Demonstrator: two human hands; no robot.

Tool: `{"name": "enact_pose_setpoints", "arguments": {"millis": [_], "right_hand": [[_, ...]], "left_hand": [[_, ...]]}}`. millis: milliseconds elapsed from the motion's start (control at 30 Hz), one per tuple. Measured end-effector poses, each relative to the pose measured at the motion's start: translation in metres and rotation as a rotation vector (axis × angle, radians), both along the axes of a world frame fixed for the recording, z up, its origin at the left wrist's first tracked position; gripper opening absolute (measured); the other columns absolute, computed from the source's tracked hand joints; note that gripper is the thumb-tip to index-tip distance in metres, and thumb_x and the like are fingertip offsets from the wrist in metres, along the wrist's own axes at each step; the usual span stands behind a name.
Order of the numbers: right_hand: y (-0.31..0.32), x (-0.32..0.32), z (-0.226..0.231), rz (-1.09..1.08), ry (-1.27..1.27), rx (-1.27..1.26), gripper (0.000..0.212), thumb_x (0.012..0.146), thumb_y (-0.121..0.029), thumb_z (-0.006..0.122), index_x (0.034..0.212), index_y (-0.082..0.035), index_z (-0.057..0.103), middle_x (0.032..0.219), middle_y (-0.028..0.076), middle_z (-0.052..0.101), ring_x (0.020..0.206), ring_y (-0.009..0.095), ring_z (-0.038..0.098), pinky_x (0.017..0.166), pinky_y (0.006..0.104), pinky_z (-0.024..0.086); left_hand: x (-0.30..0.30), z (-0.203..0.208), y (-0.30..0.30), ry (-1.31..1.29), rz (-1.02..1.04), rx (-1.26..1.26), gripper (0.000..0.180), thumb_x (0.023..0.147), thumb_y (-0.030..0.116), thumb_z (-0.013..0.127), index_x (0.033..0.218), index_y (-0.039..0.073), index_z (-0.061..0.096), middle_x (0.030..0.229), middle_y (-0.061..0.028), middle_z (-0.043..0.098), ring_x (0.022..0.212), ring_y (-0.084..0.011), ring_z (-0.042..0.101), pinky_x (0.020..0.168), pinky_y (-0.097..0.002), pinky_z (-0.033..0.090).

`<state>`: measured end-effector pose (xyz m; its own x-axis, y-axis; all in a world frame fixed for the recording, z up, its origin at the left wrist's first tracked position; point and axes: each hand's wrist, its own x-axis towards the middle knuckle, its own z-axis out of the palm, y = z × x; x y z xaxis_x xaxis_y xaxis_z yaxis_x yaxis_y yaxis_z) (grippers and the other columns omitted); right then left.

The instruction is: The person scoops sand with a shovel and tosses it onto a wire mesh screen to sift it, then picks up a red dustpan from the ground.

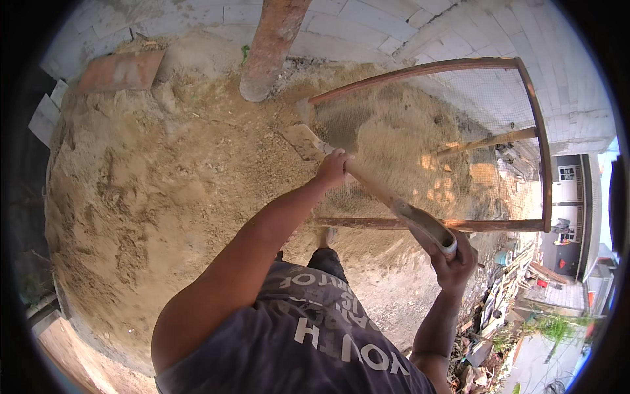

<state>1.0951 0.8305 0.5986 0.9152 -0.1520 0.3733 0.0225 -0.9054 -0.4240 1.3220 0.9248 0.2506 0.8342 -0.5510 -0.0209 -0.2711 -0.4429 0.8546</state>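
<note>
A long-handled shovel (377, 188) slants across the middle of the view, its pale blade low at the sandy ground beside a mesh screen. My left hand (333, 168) is closed around the shaft just above the blade. Around the grip at the upper end, my right hand (454, 264) is wrapped, lower right of the left one. The large sieve screen (538, 157) has a brown wooden frame with wire mesh and stands tilted on the right. Sand (387, 141) shows on and behind the mesh. What lies on the blade is hard to make out.
A broad heap of sand and gravel (144, 190) fills the left and middle. A thick wooden post (272, 49) rises at the far side, before a grey block wall (354, 29). A reddish board (123, 70) lies at the far left. Scrap wood (502, 289) is piled on the right.
</note>
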Motion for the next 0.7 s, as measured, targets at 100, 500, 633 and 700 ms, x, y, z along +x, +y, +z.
{"name": "enact_pose_setpoints", "arguments": {"millis": [100,500,633,700], "right_hand": [[-0.048,0.015,-0.018,-0.210,0.028,0.325,0.023,0.077,-0.017,0.069,0.093,-0.001,0.062,0.075,0.003,0.062,0.065,0.008,0.054,0.060,0.0253,0.045],[-0.227,0.087,-0.231,-0.200,0.184,0.314,0.024,0.074,-0.016,0.074,0.083,-0.002,0.057,0.068,0.008,0.059,0.061,0.015,0.055,0.058,0.0304,0.045],[-0.249,0.095,-0.300,-0.249,0.423,0.520,0.025,0.077,-0.015,0.075,0.075,-0.001,0.055,0.061,0.006,0.054,0.058,0.009,0.049,0.053,0.0290,0.040],[-0.246,0.097,-0.321,-0.272,0.410,0.652,0.022,0.077,-0.010,0.073,0.074,0.000,0.055,0.059,0.005,0.052,0.056,0.008,0.047,0.050,0.0288,0.037]], "left_hand": [[0.019,-0.008,-0.058,-0.005,0.269,-0.204,0.064,0.080,0.001,0.066,0.138,0.012,0.040,0.130,-0.0153,0.045,0.114,-0.0311,0.051,0.093,-0.0389,0.047],[0.137,-0.142,-0.237,1.329,0.947,-1.568,0.031,0.096,0.027,0.051,0.111,0.001,0.046,0.087,-0.0100,0.051,0.073,-0.0203,0.054,0.060,-0.0350,0.048],[0.164,-0.195,-0.257,1.343,1.020,-0.779,0.023,0.093,0.019,0.056,0.104,0.000,0.047,0.079,-0.0104,0.051,0.064,-0.0195,0.054,0.054,-0.0343,0.048],[0.165,-0.253,-0.251,1.280,0.958,-0.635,0.022,0.091,0.015,0.059,0.101,0.000,0.047,0.076,-0.0099,0.051,0.061,-0.0193,0.053,0.053,-0.0338,0.047]]}}
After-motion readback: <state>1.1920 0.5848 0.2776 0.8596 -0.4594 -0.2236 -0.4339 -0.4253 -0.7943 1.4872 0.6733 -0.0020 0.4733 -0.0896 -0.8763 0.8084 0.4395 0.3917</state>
